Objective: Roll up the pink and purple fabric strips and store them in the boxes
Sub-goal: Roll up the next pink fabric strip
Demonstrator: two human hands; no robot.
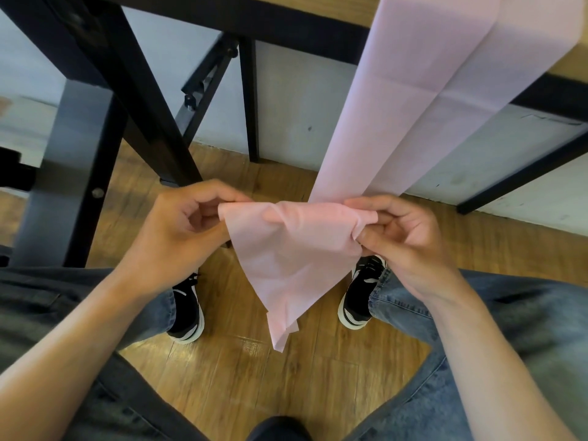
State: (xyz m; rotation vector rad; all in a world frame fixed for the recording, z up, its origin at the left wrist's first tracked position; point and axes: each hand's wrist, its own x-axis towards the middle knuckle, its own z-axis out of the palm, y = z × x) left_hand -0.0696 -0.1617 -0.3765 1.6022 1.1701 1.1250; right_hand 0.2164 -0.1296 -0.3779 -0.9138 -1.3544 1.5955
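A long pink fabric strip point(410, 100) hangs down from the wooden table edge at the upper right to my hands. Its loose end point(292, 262) droops in a crumpled triangle between my knees. My left hand point(184, 227) pinches the left corner of the strip's end with curled fingers. My right hand point(407, 237) pinches the right corner, thumb pressed on the cloth. Both hands hold the end stretched across at knee height. No purple strip or boxes are in view.
Black metal table legs point(133, 100) and braces stand to the left and behind. The table's wooden top edge point(569, 62) runs across the upper right. A wooden floor point(241, 370) lies below, with my jeans-clad legs and black-and-white shoes point(187, 310) on either side.
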